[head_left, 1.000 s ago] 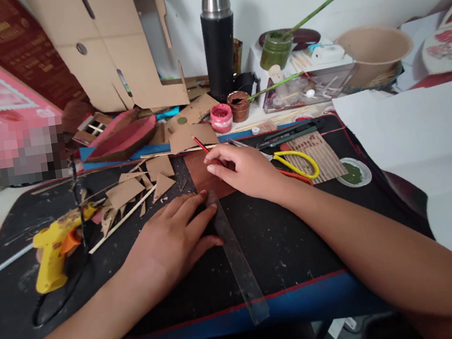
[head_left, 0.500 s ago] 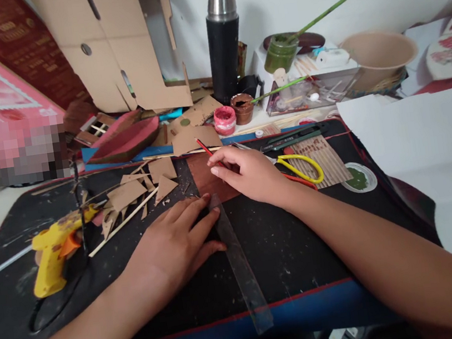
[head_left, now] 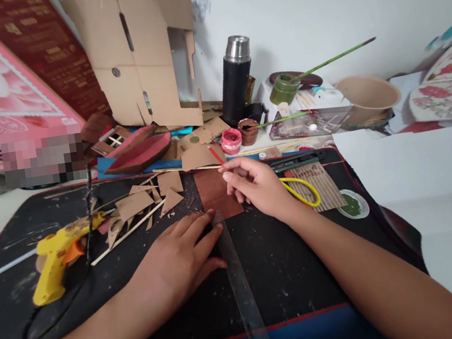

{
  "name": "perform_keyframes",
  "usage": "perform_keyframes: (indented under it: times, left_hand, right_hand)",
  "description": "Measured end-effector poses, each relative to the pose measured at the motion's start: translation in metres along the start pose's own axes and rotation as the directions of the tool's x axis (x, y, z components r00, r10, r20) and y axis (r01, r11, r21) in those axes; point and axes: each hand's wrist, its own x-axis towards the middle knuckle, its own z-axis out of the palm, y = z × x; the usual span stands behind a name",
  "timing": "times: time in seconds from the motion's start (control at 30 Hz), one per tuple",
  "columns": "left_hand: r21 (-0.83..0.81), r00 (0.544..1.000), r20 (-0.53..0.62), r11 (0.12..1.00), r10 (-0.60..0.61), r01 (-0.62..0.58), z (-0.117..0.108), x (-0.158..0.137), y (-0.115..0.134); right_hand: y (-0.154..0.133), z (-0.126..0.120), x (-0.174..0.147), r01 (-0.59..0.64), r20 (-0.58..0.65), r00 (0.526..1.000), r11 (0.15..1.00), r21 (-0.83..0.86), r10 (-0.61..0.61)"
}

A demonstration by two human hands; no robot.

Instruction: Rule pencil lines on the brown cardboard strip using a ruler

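Note:
My left hand (head_left: 183,254) lies palm down with its fingers spread. Its fingertips rest on the far end of a clear ruler (head_left: 243,290), which runs toward the table's front edge. Just beyond the ruler is a flat reddish-brown piece (head_left: 212,194) on the black mat (head_left: 188,320). My right hand (head_left: 256,187) pinches a red pencil (head_left: 216,155) above that piece, the pencil's point tilted up and away from the mat. Beside the right wrist shows the yellow handle of scissors (head_left: 312,202), the rest mostly hidden by the hand.
Cardboard scraps (head_left: 134,205) and a yellow glue gun (head_left: 54,261) lie left. A utility knife (head_left: 298,160), corrugated card (head_left: 316,182) and a green paint lid (head_left: 352,204) are right. Behind stand paint jars (head_left: 231,142) and a black flask (head_left: 236,89).
The view has tilted upward, so everything sits lower in the picture. My right hand still holds the pencil and has shifted slightly; my left fingers remain on the ruler.

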Motion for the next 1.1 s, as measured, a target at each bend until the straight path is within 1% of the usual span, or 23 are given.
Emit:
perform_keyframes:
  times: [0.1,0.2,0.3,0.5,0.63,0.8,1.0,1.1]
  left_hand:
    - [-0.023,1.0,0.007,1.0,-0.016,0.016,-0.001,0.0,0.001]
    - [-0.067,0.999,0.008,0.997,-0.033,0.033,-0.001,-0.001,0.0]
    - [-0.075,0.999,0.002,0.996,-0.04,0.04,-0.001,-0.001,0.0]
    - [-0.091,0.999,0.0,0.995,-0.047,0.047,0.0,-0.002,-0.001]
    - [-0.091,0.999,-0.014,0.995,-0.03,0.029,0.0,-0.002,-0.003]
    - [-0.081,1.0,-0.012,0.996,-0.025,0.024,-0.002,0.0,-0.004]
    - [-0.052,1.0,-0.028,0.999,-0.009,0.008,-0.002,0.003,-0.003]
    - [-0.062,1.0,-0.019,0.998,-0.022,0.021,-0.001,0.003,-0.002]
  right_hand:
    - [-0.005,-0.002,0.0,-0.059,0.029,0.998,0.993,0.1,0.057]
    - [-0.008,-0.004,0.001,-0.103,0.024,0.995,0.976,0.19,0.1]
    - [-0.009,-0.005,0.001,-0.134,0.028,0.991,0.96,0.247,0.131]
    - [-0.015,-0.007,-0.002,-0.114,0.033,0.994,0.947,0.302,0.109]
    - [-0.021,-0.006,-0.004,-0.125,0.089,0.991,0.935,0.333,0.101]
    - [-0.02,-0.004,-0.005,-0.152,0.131,0.984,0.943,0.296,0.118]
    - [-0.017,-0.004,-0.004,-0.152,0.112,0.986,0.931,0.33,0.122]
    - [-0.019,-0.003,-0.005,-0.125,0.063,0.992,0.921,0.369,0.109]
